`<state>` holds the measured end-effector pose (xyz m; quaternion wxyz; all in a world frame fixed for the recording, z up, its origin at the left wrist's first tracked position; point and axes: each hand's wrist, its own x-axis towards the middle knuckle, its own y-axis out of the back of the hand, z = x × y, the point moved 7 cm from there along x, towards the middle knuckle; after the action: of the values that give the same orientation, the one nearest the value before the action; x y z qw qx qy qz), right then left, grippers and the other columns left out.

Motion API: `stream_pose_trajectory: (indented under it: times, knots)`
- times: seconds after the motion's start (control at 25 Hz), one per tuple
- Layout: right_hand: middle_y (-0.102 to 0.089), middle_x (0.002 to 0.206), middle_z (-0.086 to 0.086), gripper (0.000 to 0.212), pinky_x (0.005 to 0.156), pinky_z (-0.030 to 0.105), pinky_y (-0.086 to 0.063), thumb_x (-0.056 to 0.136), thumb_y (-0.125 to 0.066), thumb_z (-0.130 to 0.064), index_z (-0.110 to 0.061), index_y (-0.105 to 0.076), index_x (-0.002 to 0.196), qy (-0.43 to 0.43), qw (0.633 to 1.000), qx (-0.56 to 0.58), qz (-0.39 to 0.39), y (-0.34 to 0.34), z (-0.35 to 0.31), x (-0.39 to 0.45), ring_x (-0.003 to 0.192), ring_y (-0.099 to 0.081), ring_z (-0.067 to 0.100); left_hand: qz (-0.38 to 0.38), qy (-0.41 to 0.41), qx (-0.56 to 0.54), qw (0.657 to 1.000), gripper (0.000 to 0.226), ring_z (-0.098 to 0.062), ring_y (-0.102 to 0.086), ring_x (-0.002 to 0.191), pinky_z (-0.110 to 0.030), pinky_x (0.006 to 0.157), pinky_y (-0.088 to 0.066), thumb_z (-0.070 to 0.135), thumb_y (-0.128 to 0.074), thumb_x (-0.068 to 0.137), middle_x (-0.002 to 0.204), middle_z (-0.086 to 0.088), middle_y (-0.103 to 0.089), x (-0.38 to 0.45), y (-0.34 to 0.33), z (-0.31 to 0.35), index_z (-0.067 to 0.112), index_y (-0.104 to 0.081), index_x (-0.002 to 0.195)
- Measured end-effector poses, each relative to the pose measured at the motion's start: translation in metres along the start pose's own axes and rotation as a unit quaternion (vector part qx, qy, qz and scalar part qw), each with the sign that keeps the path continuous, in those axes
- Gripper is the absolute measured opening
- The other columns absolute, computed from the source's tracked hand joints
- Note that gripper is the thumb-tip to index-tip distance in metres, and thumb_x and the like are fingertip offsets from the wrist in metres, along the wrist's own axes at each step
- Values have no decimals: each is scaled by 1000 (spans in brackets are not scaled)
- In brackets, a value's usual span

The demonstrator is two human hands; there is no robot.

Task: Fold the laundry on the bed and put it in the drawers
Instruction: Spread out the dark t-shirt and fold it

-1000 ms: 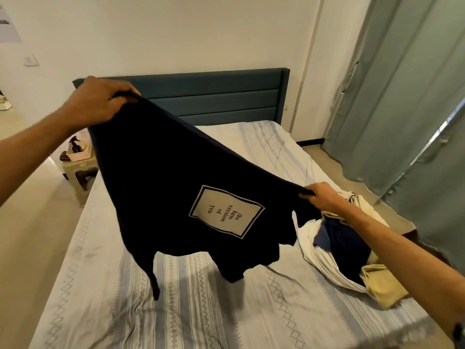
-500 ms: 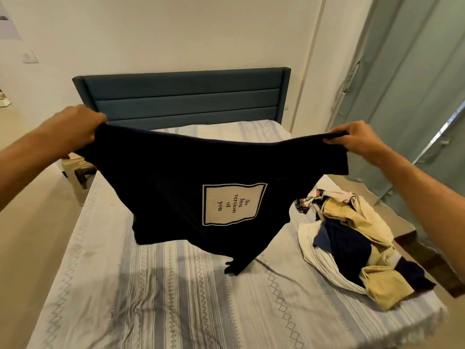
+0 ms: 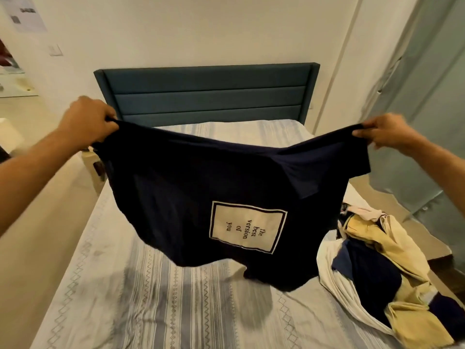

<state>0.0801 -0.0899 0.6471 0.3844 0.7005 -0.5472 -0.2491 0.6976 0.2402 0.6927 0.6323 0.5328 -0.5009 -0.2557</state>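
Navy T-shirt [image 3: 201, 197] now hangs spread level above the bed [image 3: 151, 311], left hand [image 3: 88, 122] and right hand [image 3: 385, 133] each gripping a top corner, risen from a slant; ready for laying flat

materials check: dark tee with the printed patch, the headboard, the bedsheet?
Navy T-shirt: looks like thin matte knit, probably cotton; it sags between the left hand and right hand. Its white patch looks printed, though that is unclear.
Headboard: seems padded, teal matte fabric in horizontal channels.
Bedsheet: thin woven cloth, striped, creased.
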Motion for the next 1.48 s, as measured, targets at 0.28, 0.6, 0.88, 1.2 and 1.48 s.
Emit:
stream_pose_trajectory:
  times: [0.28,0.6,0.88,1.2,1.48]
  knots:
    - [-60,118,20,13,72,40,-65,108,-54,-15,-2,-58,111,-98,965,236,-54,-105,49,115,88,-76,41,9,104,-106,989,13,-44,-69,96,-48,96,-46,12,-71,91,93,-22,-77,60,-109,28,4,-81,90]
    - [-63,110,11,9,79,40,-64,103,-63,-14,-7,-62,109,29,965,252,71,2,-15,100,85,-76,26,112,126,-197,966,28,-34,-69,111,-27,111,-38,18,-60,95,110,-18,-77,62,-69,28,5,-80,109]
    - [-68,94,8,7,87,42,-63,102,-64,-16,-13,-67,96,95,971,192,107,22,-22,-75,93,-76,26,121,116,-262,951,32,-18,-69,86,-18,96,-47,23,-59,93,109,-17,-76,-69,-45,11,7,-78,112]
    - [-69,73,12,13,61,39,-45,98,-67,-10,-6,-68,85,114,992,-60,-13,-218,132,-343,70,-67,37,-12,156,-247,956,16,-44,-71,89,-38,77,-45,6,-76,89,94,-25,-76,-347,-198,12,4,-81,104]
    - [-69,128,11,36,93,35,-50,98,-55,-10,-13,-63,133,26,905,-243,-348,-525,325,-534,114,-67,31,-214,207,-196,934,22,-34,-74,77,-37,69,-50,-3,-78,82,88,-11,-80,-590,-473,14,16,-84,92]
